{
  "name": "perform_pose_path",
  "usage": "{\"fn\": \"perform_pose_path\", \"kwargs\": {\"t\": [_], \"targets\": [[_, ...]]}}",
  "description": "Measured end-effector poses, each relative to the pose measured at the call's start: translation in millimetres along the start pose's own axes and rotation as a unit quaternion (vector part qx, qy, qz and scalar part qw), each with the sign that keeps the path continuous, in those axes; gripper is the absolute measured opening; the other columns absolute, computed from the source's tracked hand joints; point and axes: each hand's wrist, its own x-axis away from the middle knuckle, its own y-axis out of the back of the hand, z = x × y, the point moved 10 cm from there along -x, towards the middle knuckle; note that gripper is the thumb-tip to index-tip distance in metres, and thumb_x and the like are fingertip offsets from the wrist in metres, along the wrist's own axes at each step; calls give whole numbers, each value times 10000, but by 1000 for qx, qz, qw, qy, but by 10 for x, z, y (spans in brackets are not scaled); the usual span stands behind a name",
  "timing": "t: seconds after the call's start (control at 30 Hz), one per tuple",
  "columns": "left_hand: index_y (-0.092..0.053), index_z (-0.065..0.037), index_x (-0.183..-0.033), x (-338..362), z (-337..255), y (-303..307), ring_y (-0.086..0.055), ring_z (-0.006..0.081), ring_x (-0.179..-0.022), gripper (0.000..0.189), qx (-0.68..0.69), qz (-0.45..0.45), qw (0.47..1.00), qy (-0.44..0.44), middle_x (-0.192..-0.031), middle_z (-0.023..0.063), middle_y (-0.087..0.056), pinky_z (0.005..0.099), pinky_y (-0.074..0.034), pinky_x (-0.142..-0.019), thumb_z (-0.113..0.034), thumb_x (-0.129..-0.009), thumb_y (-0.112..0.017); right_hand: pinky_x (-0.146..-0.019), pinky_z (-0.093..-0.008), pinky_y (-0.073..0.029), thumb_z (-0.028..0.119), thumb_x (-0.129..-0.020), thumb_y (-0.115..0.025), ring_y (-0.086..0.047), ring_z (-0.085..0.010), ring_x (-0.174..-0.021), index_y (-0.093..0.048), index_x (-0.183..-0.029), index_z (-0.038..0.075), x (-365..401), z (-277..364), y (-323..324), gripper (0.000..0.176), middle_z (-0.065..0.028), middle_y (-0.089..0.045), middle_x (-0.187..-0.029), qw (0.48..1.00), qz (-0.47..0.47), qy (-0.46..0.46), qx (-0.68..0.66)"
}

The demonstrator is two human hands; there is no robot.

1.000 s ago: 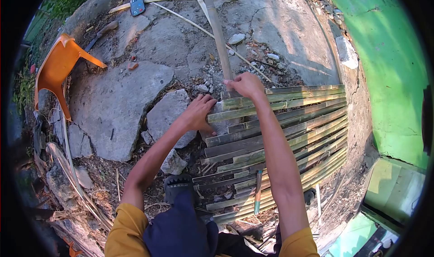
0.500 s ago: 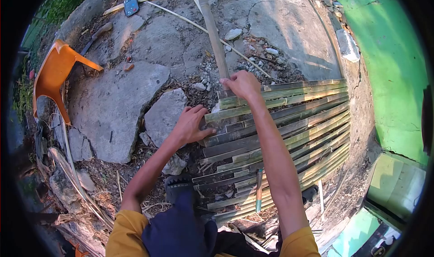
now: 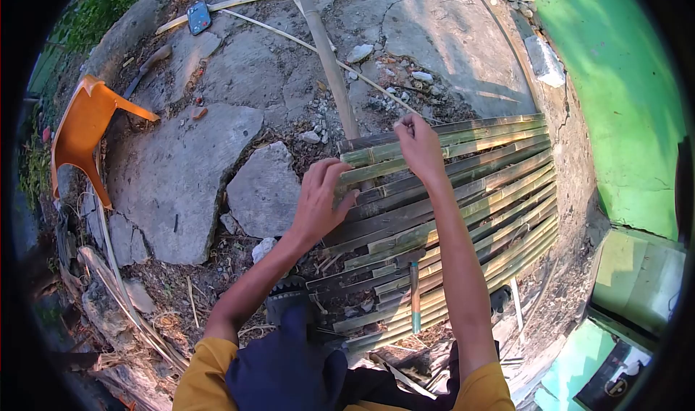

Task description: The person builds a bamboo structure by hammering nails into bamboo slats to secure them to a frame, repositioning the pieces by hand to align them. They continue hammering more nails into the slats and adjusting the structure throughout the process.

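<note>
Several split bamboo slats lie side by side as a slatted panel in front of me. My left hand is at the left end of an upper green bamboo slat, fingers bent over its upper edge and thumb below. Above the top slats is my right hand, its fingers curled and pressed together; whatever they may hold is hidden. A long wooden pole runs from the far ground to the panel's top left corner. A short stick with a green end stands among the lower slats.
A broken orange plastic chair lies at left. A knife and a phone are on the cracked concrete beyond. Thin bamboo strips cross the ground. To the right rises a green wall. My shoe is below the panel.
My right hand has left the pole's lower end and moved right over the slats, fingers curled. The slat at my left hand has slid right relative to the top slat.
</note>
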Motion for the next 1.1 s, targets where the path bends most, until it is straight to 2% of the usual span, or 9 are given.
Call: {"fn": "perform_pose_path", "kwargs": {"t": [0.13, 0.33, 0.43, 0.47, 0.6, 0.7, 0.77, 0.83, 1.1], "targets": [[-763, -70, -1105, 124, -169, -339, -611, 304, -1059, 293, -40, 49, 996, -61, -1071, 84, -685, 443, -475, -941, -191, -848, -834, -721, -393, -508, 180, -1030, -555, -649, -245, -719, -679, -1088, 19, 539, -547, 171, 211, -124, -664, -772, 997, 17, -21, -71], [-812, -52, -1041, 227, -114, -446, -622, 281, -936, 252, -46, -7, 998, -36, -907, 78, -708, 417, -488, -869, -182, -828, -840, -740, -279, -525, -12, -1066, -423, -670, -139, -838, -641, -1283, 22, 1469, -1054, 126, 310, -90, -696, -1002, 972, 68, -64, -214], [-817, -41, -1023, 203, -85, -493, -622, 288, -914, 235, -41, 12, 999, -19, -883, 85, -707, 420, -500, -843, -175, -831, -837, -846, -298, -588, -33, -1084, -414, -719, -179, -957, -555, -1393, 23, 1688, -961, 156, 344, -112, -665, -1046, 953, 26, -82, -292], [-817, -41, -1023, 211, -88, -491, -622, 288, -914, 235, -42, 15, 999, -21, -883, 85, -707, 420, -500, -843, -175, -831, -837, -906, -325, -624, -83, -1054, -470, -745, -218, -1015, -475, -1466, 27, 1716, -888, 156, 427, -146, -666, -1070, 945, 13, -76, -318], [-783, -37, -1138, 168, -195, -425, -653, 320, -991, 318, -15, 33, 999, -38, -1001, 112, -718, 440, -534, -875, -122, -836, -832, -862, -323, -641, -136, -988, -576, -757, -226, -959, -446, -1497, 29, 1735, -773, 50, 551, -177, -681, -1161, 941, -63, -92, -319], [-752, -54, -1214, 212, -552, -185, -667, 329, -1054, 399, 62, 26, 995, -79, -1082, 121, -716, 443, -552, -902, -78, -823, -826, -789, -299, -632, -117, -900, -735, -762, -198, -902, -439, -1515, 43, 1703, -680, -143, 700, -168, -732, -1111, 938, -5, -135, -320], [-738, -67, -1243, 290, -601, -126, -671, 328, -1075, 444, 104, 35, 988, -104, -1114, 122, -713, 438, -561, -910, -51, -806, -820, -763, -287, -602, -43, -838, -843, -757, -161, -887, -463, -1517, 54, 1694, -566, -246, 784, -124, -778, -960, 957, 37, -98, -271], [-745, -81, -1217, 479, -737, -267, -682, 308, -1022, 467, 99, 132, 957, -238, -1092, 101, -712, 423, -579, -870, -29, -758, -808, -753, -285, -590, -28, -825, -859, -756, -151, -870, -479, -1517, 59, 1722, -523, -251, 794, -116, -783, -910, 962, 54, -97, -249], [-759, -57, -1060, 551, -667, -352, -669, 284, -892, 360, 81, 108, 968, -214, -1009, 70, -705, 399, -569, -764, -31, -707, -829, -768, -291, -587, -16, -826, -860, -754, -138, -863, -526, -1500, 63, 1878, -424, -285, 756, -119, -795, -915, 954, 136, -105, -244]]}}
